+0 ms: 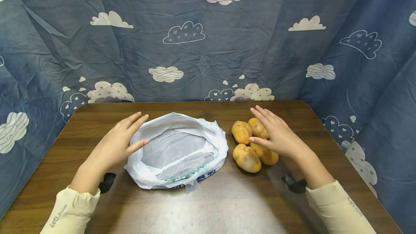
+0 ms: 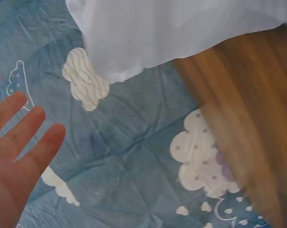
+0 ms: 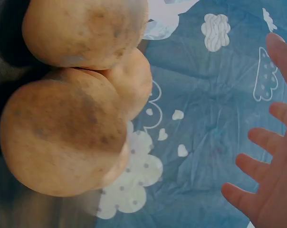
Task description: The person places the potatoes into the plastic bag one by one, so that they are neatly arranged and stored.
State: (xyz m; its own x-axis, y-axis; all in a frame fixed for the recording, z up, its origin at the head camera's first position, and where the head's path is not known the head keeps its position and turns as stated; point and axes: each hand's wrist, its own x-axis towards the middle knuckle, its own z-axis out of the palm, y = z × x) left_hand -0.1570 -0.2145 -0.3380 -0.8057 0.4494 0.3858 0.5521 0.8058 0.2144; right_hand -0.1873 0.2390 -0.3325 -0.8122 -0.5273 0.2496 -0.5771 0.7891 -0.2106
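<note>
A white plastic bag (image 1: 177, 143) lies on the table with its mouth spread wide, facing up; green and blue print shows at its front. My left hand (image 1: 121, 138) hovers at the bag's left rim, fingers extended and holding nothing. To the right of the bag, several potatoes (image 1: 247, 158) sit in a close cluster. Over their right side is my right hand (image 1: 276, 133), its fingers straight and its grasp empty. In the right wrist view the potatoes (image 3: 62, 133) fill the left side, apart from the fingers (image 3: 257, 166). The bag (image 2: 181, 33) hangs into the top of the left wrist view.
The brown wooden table (image 1: 208, 205) has rounded far corners. Behind it and to both sides hangs a blue curtain (image 1: 146, 57) with cloud prints. Dark straps show below both wrists, beside cream sleeves (image 1: 73, 208).
</note>
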